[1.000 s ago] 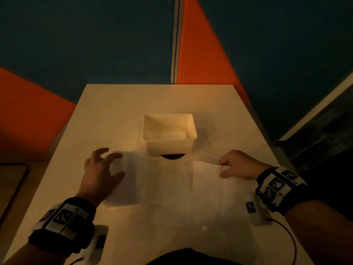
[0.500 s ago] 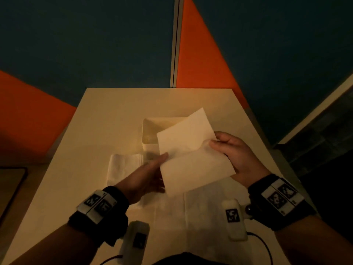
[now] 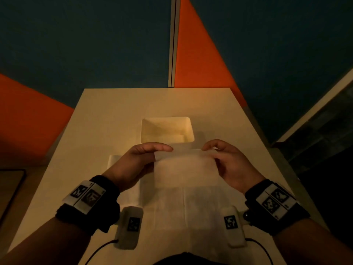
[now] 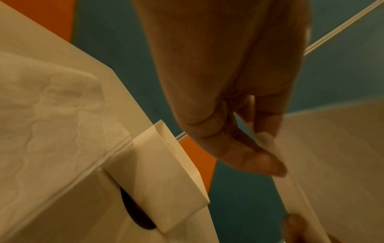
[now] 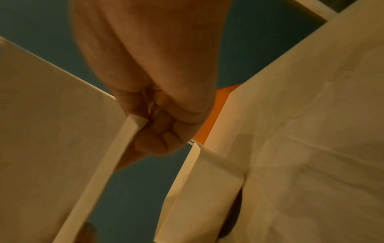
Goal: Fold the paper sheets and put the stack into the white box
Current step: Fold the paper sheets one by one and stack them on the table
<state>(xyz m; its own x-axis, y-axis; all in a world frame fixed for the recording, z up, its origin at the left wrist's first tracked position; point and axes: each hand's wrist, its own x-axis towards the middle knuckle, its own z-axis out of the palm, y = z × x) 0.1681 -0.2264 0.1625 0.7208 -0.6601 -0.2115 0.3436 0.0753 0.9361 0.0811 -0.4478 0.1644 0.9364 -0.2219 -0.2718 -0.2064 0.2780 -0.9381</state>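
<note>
The room is dim and bathed in a warm amber cast, the table (image 3: 107, 115) brightest around its middle and fading toward six o'clock, while the walls at twelve o'clock sink into dull teal and orange. The head view bows straight lines outward at the edges. Both wrist views are soft and grainy, the left hand (image 4: 224, 92) and right hand (image 5: 158, 82) blurred up close.

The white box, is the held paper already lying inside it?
No, both hands hold the paper up, nearer than the white box.
</note>
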